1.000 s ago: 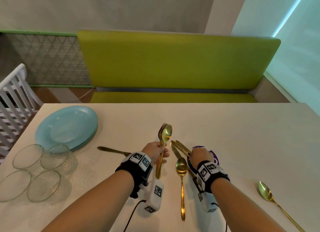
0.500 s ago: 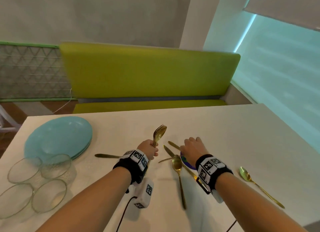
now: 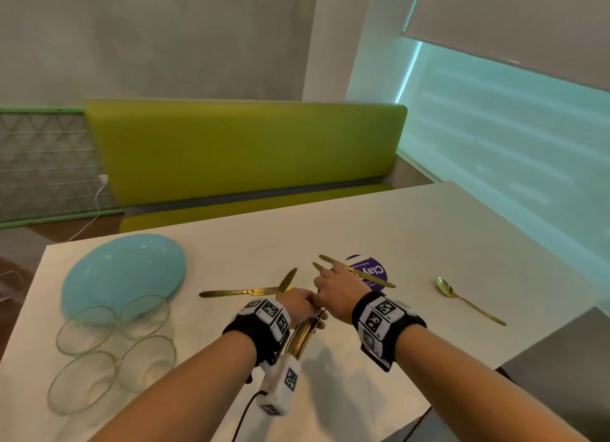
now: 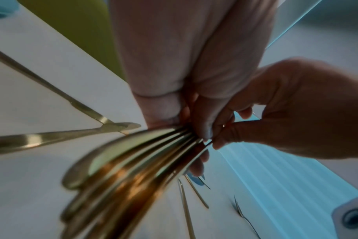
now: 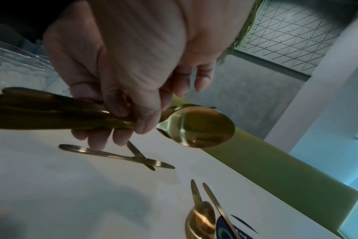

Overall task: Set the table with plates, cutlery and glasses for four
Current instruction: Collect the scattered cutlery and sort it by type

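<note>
My left hand (image 3: 298, 304) grips a bundle of gold cutlery (image 3: 302, 337), its handles pointing back at me. The right hand (image 3: 330, 285) is against it, thumb and fingers pinching a piece of the bundle (image 4: 123, 169). A spoon bowl (image 5: 204, 126) sticks out past the fingers. Two gold knives (image 3: 251, 290) lie crossed just left of my hands. More knives (image 3: 358, 271) lie across a purple sticker (image 3: 371, 270). One spoon (image 5: 200, 221) rests under my right wrist and another spoon (image 3: 462, 298) lies far right. Stacked teal plates (image 3: 122, 270) and several clear glasses (image 3: 109, 342) stand at the left.
The white table (image 3: 363, 230) ends close on my right, where a lower grey surface (image 3: 561, 359) begins. A green bench (image 3: 244, 151) runs along the far side. A white cable (image 3: 95, 204) hangs by the wall at the left.
My view has swung right. The left hand tipped the bundle down so that its handles point at me. The right hand left the knives and came over to pinch the bundle.
</note>
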Available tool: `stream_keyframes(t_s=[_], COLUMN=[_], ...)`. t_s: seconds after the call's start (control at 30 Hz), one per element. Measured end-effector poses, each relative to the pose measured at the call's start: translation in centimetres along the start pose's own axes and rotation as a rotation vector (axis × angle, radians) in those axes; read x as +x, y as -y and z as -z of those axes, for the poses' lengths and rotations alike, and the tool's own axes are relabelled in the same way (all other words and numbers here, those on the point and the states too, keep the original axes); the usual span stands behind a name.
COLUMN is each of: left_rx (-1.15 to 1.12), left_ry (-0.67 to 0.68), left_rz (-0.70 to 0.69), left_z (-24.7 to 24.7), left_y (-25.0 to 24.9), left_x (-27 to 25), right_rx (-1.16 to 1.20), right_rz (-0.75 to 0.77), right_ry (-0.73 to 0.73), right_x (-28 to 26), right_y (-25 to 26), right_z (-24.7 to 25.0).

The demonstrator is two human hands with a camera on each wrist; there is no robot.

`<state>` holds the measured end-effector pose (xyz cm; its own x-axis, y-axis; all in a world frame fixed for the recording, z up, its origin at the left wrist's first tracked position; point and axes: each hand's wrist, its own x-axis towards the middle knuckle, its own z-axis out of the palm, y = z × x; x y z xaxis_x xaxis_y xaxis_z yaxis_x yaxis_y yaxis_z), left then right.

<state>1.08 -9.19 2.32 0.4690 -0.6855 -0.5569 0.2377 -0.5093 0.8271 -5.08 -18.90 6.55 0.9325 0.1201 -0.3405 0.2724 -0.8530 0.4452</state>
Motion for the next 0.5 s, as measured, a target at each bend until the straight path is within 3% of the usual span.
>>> stream_keyframes(t_s=[0.3, 0.5], left_rx=[-0.036, -0.069], left_ry=[0.002, 0.009], left_rz=[0.008, 0.022], left_z=[-1.8, -2.1], left_y=[2.2, 2.9], left_x=[-0.9, -0.1], right_rx=[0.063, 0.172], right_rz=[-0.066, -0.108], right_ry=[0.025, -0.057], right_x=[-1.8, -2.2], right_y=[2.1, 2.3], right_z=[-1.2, -3.4])
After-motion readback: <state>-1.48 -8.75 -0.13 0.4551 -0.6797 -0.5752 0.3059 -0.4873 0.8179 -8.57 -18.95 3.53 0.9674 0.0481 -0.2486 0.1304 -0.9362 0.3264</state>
